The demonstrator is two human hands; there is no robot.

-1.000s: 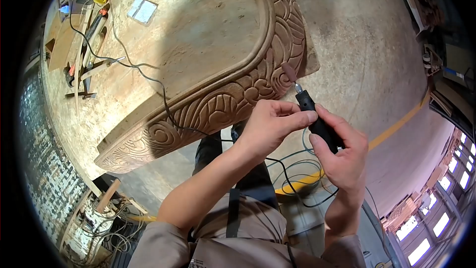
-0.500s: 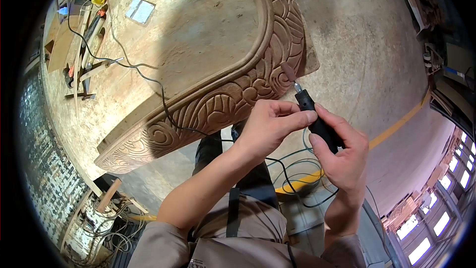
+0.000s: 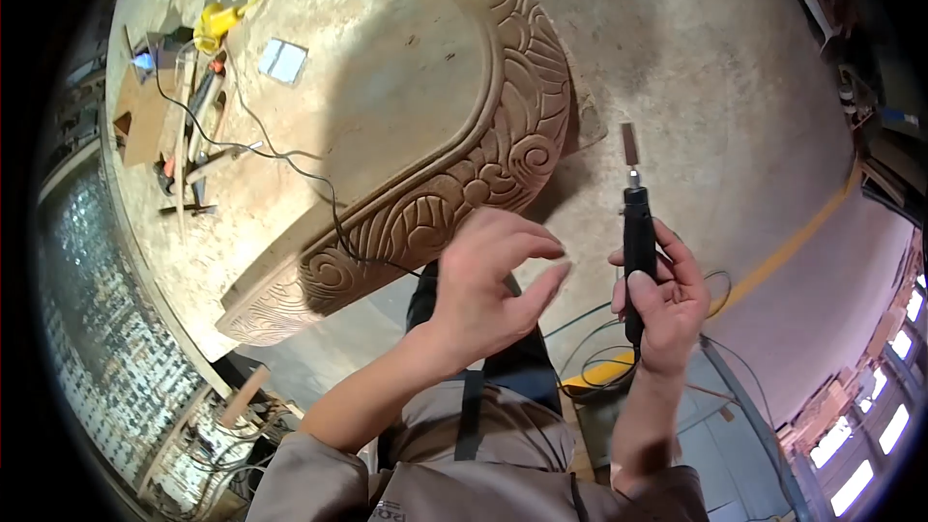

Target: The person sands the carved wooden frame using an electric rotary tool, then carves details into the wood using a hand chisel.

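Observation:
My right hand point(image 3: 672, 314) is closed around a black rotary tool point(image 3: 638, 242), which stands nearly upright in the view with its cord running from the lower end. A flat brown sanding tip point(image 3: 629, 143) sits in the tool's metal chuck. My left hand point(image 3: 493, 280) holds nothing; its fingers are bent, with thumb and fingertips apart. Just beyond it is the carved wooden piece point(image 3: 425, 217), curved at the corner and covered in scrolls and leaf shapes. The left hand hides part of its lower edge, and I cannot tell whether they touch.
On the worktable point(image 3: 280, 126) lie a yellow power connector point(image 3: 215, 27), a small pale square point(image 3: 283, 61) and several hand tools point(image 3: 198, 126). A black cord point(image 3: 324, 179) crosses the carved piece. Coiled cables and a yellow line point(image 3: 793, 242) show on the floor.
The left hand has let go of the rotary tool's front end and moved left and down. The right hand has turned the tool upright, with its tip away from the carving.

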